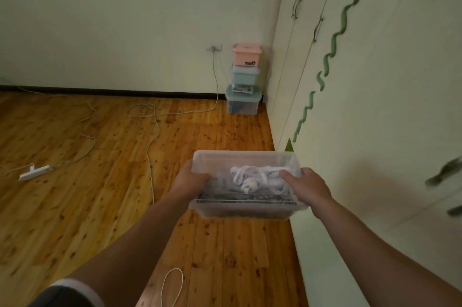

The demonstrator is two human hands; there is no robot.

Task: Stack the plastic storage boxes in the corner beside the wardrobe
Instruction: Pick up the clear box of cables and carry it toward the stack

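I carry a clear plastic storage box (246,160) with white cables and dark items inside, held above the wooden floor. My left hand (191,178) grips its left side and my right hand (306,185) grips its right side, thumbs over the rim. In the far corner beside the wardrobe (375,106) stands a stack of three boxes: a clear box with a green lid (243,104) at the bottom, a pale green box (245,76) in the middle and a pink box (247,55) on top.
White cables (150,131) snake across the wooden floor from a wall socket (214,49). A white power strip (35,171) lies at the left. A cable loop (172,286) lies near my feet. The wardrobe doors run along the right.
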